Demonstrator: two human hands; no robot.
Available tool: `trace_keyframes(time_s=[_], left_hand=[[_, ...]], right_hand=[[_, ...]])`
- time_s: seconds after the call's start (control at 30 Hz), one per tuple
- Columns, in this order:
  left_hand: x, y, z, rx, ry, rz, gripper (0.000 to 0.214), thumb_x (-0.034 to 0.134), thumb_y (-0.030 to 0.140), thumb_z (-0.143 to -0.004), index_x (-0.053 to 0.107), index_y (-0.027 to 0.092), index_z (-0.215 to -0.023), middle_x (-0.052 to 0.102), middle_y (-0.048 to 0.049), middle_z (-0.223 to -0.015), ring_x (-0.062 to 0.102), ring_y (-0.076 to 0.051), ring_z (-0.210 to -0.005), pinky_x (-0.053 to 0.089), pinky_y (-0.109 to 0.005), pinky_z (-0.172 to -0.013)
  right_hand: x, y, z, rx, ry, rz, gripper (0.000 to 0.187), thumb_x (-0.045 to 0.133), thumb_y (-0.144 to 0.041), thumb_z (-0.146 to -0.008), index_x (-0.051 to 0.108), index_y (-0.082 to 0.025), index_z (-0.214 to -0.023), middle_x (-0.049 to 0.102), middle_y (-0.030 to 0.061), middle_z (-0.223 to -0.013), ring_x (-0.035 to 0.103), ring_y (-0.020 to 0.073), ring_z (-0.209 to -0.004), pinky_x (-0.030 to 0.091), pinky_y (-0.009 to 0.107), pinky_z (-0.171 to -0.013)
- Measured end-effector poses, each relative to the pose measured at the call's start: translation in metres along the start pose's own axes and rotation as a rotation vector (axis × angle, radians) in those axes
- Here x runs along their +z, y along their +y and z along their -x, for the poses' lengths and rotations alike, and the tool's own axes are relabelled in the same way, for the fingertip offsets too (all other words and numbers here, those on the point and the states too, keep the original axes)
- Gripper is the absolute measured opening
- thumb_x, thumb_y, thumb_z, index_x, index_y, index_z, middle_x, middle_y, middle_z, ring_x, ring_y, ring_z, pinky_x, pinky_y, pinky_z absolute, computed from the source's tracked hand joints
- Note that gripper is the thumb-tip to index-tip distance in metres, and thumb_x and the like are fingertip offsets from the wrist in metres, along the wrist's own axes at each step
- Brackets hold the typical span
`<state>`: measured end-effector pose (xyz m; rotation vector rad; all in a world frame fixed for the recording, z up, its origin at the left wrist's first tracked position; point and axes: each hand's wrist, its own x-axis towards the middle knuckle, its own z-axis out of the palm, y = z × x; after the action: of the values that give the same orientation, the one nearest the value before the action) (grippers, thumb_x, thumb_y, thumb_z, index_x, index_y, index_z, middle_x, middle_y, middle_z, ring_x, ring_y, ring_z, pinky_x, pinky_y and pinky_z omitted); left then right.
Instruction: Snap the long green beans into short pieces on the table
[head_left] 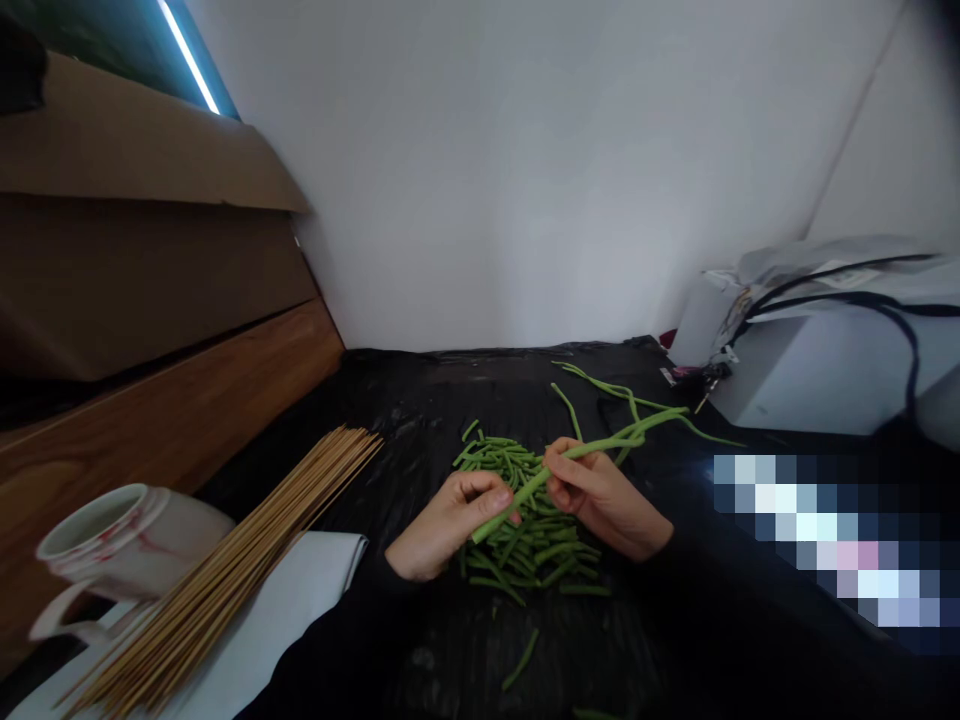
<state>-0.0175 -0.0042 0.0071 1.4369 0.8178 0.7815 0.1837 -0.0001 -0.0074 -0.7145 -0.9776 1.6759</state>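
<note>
Long green bean [600,444] — being held above the pile of bean pieces [555,550], left hand [442,515] pinching its near end, right hand [600,497] gripping farther along, apparently supporting the length. Black plastic sheet [420,400]: spreading beneath the pile. Pale wall [480,180]: rising behind the pile. Thin sticks [240,560]: lying left of the pile.

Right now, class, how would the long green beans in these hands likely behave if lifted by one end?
The long green beans would probably sag, being slender and curved beyond the right hand. They seem fairly light, held in pinches.

No readable text, labels, numbers or signs
</note>
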Motion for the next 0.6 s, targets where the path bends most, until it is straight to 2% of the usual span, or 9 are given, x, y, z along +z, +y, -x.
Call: trace_keyframes(time_s=[0.13,0.37,0.5,0.6], left_hand=[[0.002,0.002,-0.001,-0.030,0.016,-0.031,0.028,0.074,0.041,-0.073,0.067,0.014,-0.075,0.057,-0.0021,-0.066,0.046,-0.012,-0.059,0.035,-0.023,-0.056],[0.006,0.007,-0.002,0.048,0.034,-0.193,0.021,0.076,0.034,-0.070,0.069,0.014,-0.069,0.059,-0.0020,-0.068,0.050,-0.014,-0.064,0.038,-0.024,-0.062],[0.008,0.005,-0.003,0.127,0.110,-0.146,0.019,0.076,0.034,-0.071,0.072,0.015,-0.072,0.060,-0.0033,-0.070,0.051,-0.015,-0.068,0.039,-0.025,-0.066],[0.012,-0.001,-0.004,0.115,0.182,-0.059,0.021,0.076,0.035,-0.071,0.072,0.014,-0.073,0.059,-0.0028,-0.069,0.049,-0.013,-0.063,0.038,-0.023,-0.060]], right_hand=[[0.000,0.002,-0.001,-0.016,0.013,0.081,0.027,0.075,-0.038,-0.076,0.055,-0.019,-0.076,0.054,-0.0052,-0.053,0.043,0.0067,-0.044,0.024,0.021,-0.044],[-0.001,0.003,-0.002,-0.036,0.020,0.143,0.027,0.073,-0.039,-0.077,0.054,-0.019,-0.077,0.052,-0.0062,-0.050,0.042,0.0069,-0.042,0.023,0.021,-0.043],[0.001,0.003,-0.001,-0.052,0.010,0.067,0.029,0.074,-0.037,-0.076,0.052,-0.019,-0.072,0.055,-0.0051,-0.054,0.044,0.0073,-0.045,0.027,0.022,-0.044],[0.001,0.003,0.000,-0.063,0.004,-0.009,0.028,0.074,-0.035,-0.077,0.051,-0.020,-0.071,0.056,-0.0049,-0.057,0.045,0.0075,-0.048,0.029,0.021,-0.047]])
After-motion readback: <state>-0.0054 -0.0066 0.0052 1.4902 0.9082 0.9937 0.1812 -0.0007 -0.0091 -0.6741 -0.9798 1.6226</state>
